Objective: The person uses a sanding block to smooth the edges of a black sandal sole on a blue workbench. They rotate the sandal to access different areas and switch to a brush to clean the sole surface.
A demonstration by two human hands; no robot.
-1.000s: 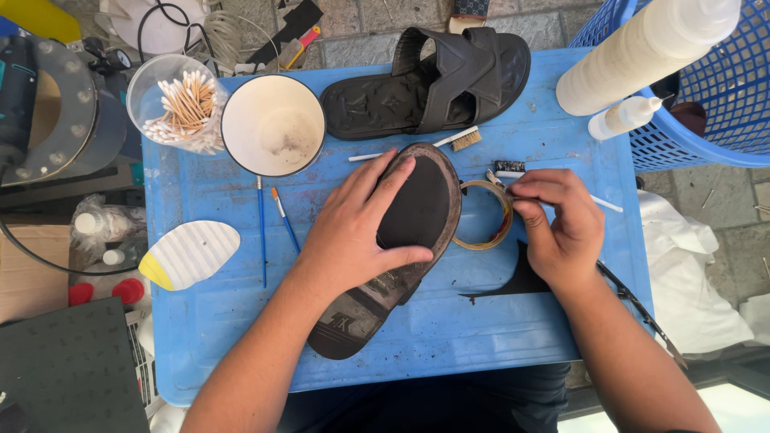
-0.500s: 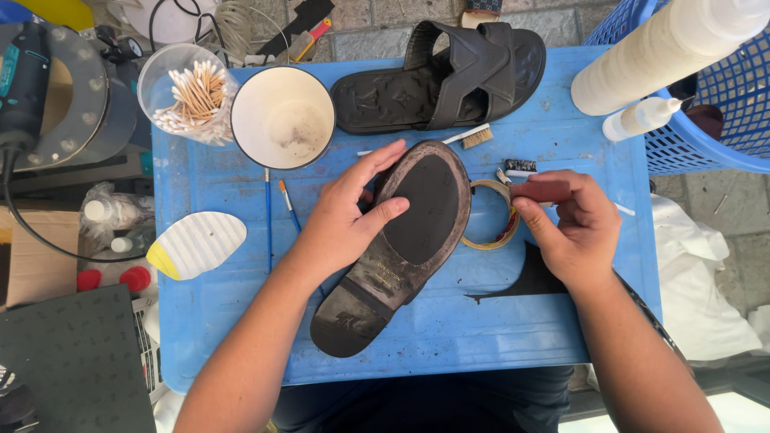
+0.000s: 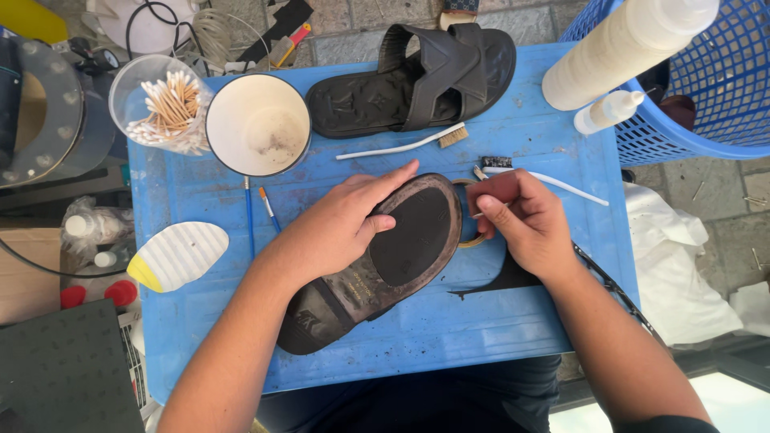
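Two bare forearms, no rings or watch, dark sleeve edge at right arm; perhaps dark trousers

Two dark sandals [image 3: 417, 76] [image 3: 385, 265] in play, two hands [image 3: 337, 228] [image 3: 525, 220], one white cup [image 3: 258, 124], one cotton-swab jar [image 3: 160, 104], two bottles [image 3: 626, 44] [image 3: 609, 111], one blue basket [image 3: 706, 96].

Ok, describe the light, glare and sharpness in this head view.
Head view: even daylight, soft shadows; glare washes out the bottom right corner; the upturned dark brown sandal sole and both hands, left hand and right hand, are sharp; the white plastic bottle looms stretched.
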